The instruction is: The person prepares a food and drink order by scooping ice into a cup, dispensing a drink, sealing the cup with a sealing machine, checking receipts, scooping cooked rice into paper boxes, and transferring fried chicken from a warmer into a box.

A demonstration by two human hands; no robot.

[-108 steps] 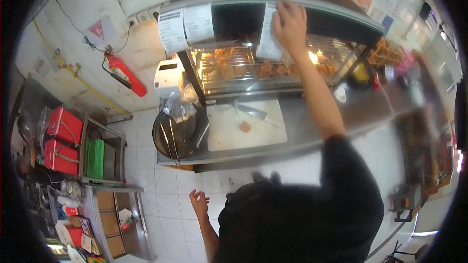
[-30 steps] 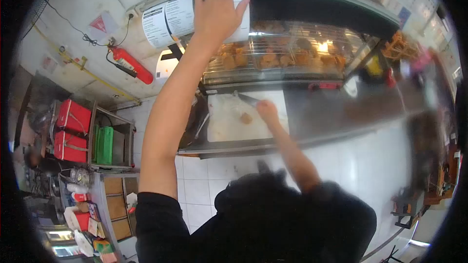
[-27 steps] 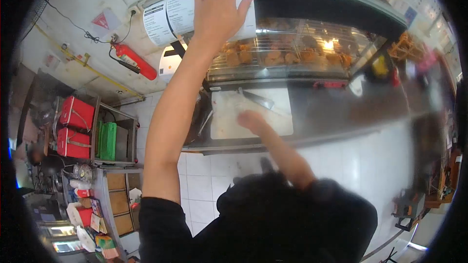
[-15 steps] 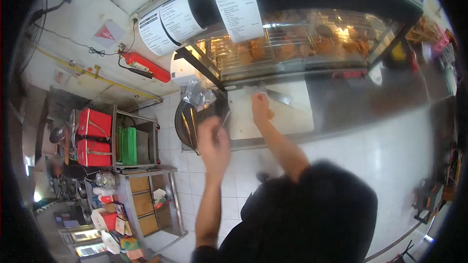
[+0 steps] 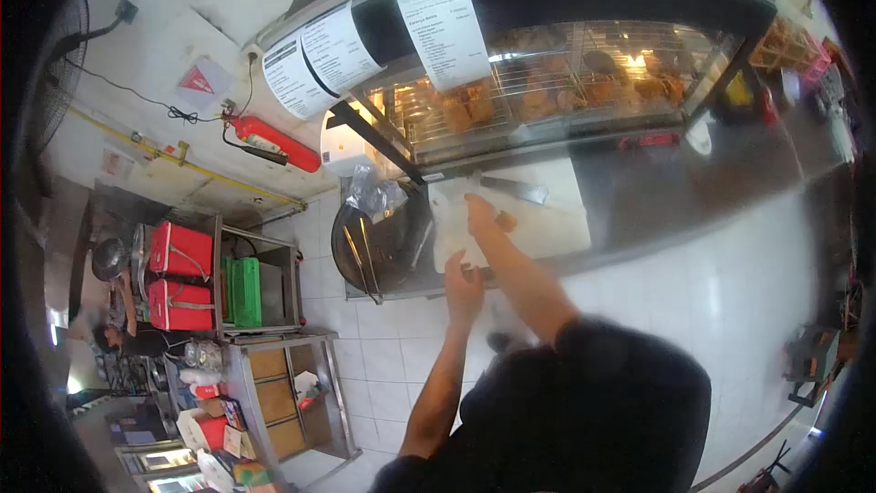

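On the white cutting board [image 5: 566, 219], a cleaver [image 5: 516, 189] lies flat near the back edge, its blade pointing right. My right hand [image 5: 478, 216] is low over the board, just in front of the cleaver's handle and apart from it. Its fingers are hard to make out. Beside that wrist is a small brown piece of food [image 5: 505, 220]. My left hand [image 5: 464, 287] is at the board's front edge, its fingers partly bent and apart, with nothing visible in them.
Left of the board stands a round dark pan [image 5: 347, 256] with tongs [image 5: 365, 260] and a clear plastic bag [image 5: 374, 194]. Behind the board is a lit glass display case [image 5: 547, 132] holding browned food. A fire extinguisher [image 5: 274, 141] hangs on the wall.
My left hand has moved right, from near the pan to the board's front edge. My right hand has shifted slightly left and toward me, away from the cleaver's handle.
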